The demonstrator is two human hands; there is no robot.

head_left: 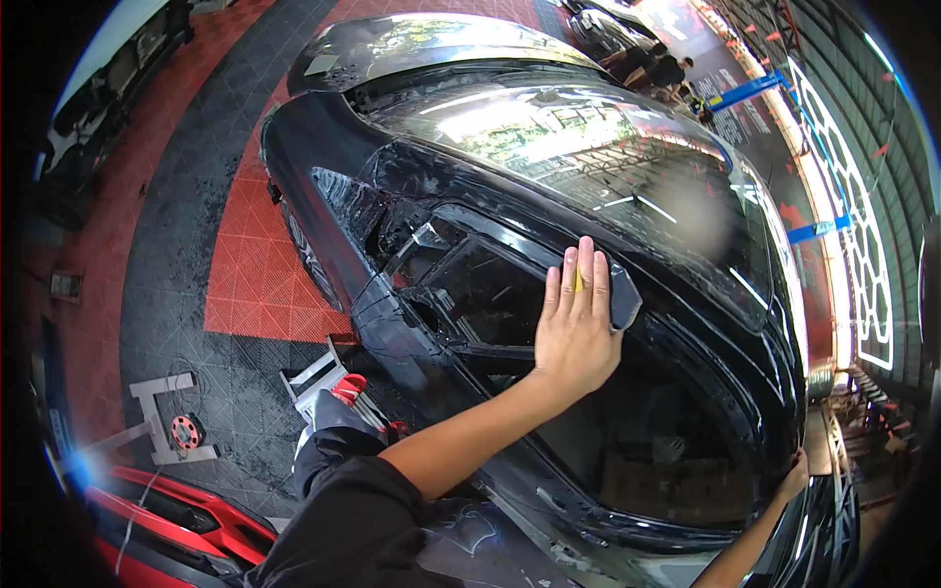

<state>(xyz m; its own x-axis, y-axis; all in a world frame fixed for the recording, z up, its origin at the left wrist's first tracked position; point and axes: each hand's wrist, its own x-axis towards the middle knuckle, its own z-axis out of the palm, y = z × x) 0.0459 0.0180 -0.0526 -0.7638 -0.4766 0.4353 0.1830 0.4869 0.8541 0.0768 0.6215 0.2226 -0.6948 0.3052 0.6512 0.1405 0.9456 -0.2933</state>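
Observation:
My left hand point(576, 328) lies with its fingers pressed together over a pad with a yellow part point(578, 281) and a dark grey sheet point(624, 294), held against the black car's upper door frame, just above the dark side window point(490, 299). My right hand point(792, 475) grips the car's right-hand edge point(789, 412) low in the view, its fingertips partly hidden. The car's body point(323, 137) is dull and scuffed in patches, with a glossy, reflective glass panel point(549, 137) above. One red shoe point(348, 389) shows on a metal step stool point(304, 382) beside the car.
A red car part point(167, 514) is at lower left, near a metal stand point(162, 382) with a cable. Red and grey floor tiles point(245, 284) surround the car's left side. Blue posts point(735, 93) and a co-worker point(667, 69) are at upper right, near hexagonal lights point(863, 255).

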